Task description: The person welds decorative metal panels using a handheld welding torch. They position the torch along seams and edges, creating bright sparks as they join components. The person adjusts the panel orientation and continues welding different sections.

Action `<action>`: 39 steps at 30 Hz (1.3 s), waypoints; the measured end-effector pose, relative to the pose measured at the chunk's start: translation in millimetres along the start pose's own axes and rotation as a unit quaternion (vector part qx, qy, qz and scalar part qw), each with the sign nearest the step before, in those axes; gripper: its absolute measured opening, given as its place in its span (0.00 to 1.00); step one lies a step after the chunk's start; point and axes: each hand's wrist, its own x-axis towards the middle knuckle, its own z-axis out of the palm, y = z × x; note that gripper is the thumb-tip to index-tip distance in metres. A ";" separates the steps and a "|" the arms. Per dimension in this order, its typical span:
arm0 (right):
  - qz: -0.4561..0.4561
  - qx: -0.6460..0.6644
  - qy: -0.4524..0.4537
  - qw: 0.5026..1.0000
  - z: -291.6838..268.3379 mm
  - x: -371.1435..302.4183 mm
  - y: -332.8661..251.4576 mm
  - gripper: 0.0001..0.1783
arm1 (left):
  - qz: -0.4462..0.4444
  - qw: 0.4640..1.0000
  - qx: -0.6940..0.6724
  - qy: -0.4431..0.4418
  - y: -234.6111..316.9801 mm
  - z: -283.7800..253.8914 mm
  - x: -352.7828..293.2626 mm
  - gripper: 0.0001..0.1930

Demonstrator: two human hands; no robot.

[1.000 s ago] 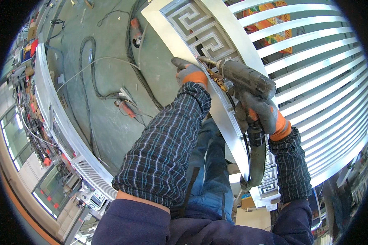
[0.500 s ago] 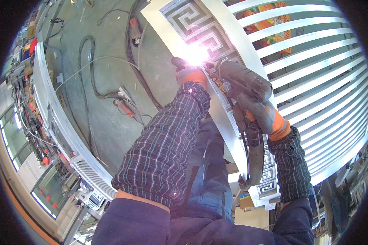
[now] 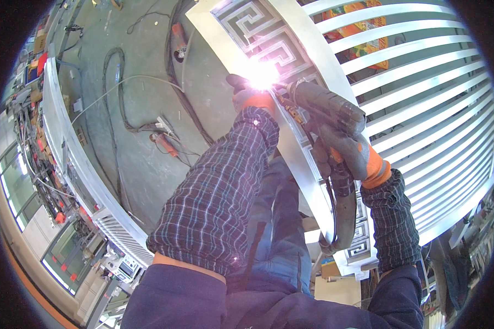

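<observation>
My right hand (image 3: 348,151), in a dark glove with an orange cuff, is closed round the handle of a black welding torch (image 3: 330,105). The torch's tip points left into a blinding white-pink arc at the edge of a pale metal panel (image 3: 214,30). Just below the arc is my left hand (image 3: 248,98), gloved the same way, near the panel's edge. Glare hides its fingers and whatever they may hold. Grey Greek-key fretwork (image 3: 291,49) fills the panel's recess beside the arc. A thick dark hose (image 3: 343,219) hangs in a curve from the torch.
White parallel slats (image 3: 411,98) extend right from the panel. An orange printed sheet (image 3: 368,41) shows beneath them. On the green floor at left lie dark cables (image 3: 121,104) and orange-bodied power tools (image 3: 167,147). Another pale metal frame (image 3: 66,120) stands farther left.
The view has shifted slightly, moving the panel and floor a little left and up in the picture. Both hands keep nearly the same positions, and the arc still burns.
</observation>
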 end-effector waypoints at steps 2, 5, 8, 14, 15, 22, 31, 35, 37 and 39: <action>-0.015 -0.004 -0.006 1.000 -3.0 -2.7 5.8 0.16 | -0.002 1.000 0.003 0.002 -0.9 1.0 1.1 0.29; -0.019 -0.004 -0.015 1.000 -7.5 -6.2 11.1 0.18 | -0.016 1.000 0.003 0.024 -0.6 8.7 4.6 0.30; 0.019 0.038 0.003 0.999 -7.6 -19.3 5.2 0.23 | -0.034 0.997 0.018 0.062 0.5 23.0 15.0 0.30; -0.008 0.031 0.075 0.997 -11.4 -121.3 26.7 0.23 | 0.181 0.878 0.442 -0.026 6.6 0.4 10.3 0.21; 0.020 0.046 0.055 0.997 -5.2 -131.8 19.0 0.21 | 0.162 0.841 0.517 0.006 -1.5 2.2 20.6 0.27; 0.015 0.183 0.012 0.983 33.9 -192.1 48.2 0.31 | -0.099 0.985 -0.122 0.066 26.2 -23.4 -27.2 0.38; 0.042 0.033 0.057 0.997 68.8 -240.4 91.9 0.38 | 0.243 0.781 0.575 0.024 -7.1 -24.7 -6.3 0.22; 0.055 0.097 0.102 0.989 57.2 -275.3 98.0 0.23 | 0.306 0.614 0.718 0.116 -53.9 35.9 -85.8 0.26; 0.019 0.111 0.093 0.989 39.9 -276.9 120.6 0.31 | 0.296 0.632 0.709 0.094 -68.9 86.0 -108.2 0.26; 0.001 0.139 0.060 0.989 31.5 -258.9 113.0 0.33 | 0.276 0.714 0.643 0.023 -67.5 90.3 -116.5 0.28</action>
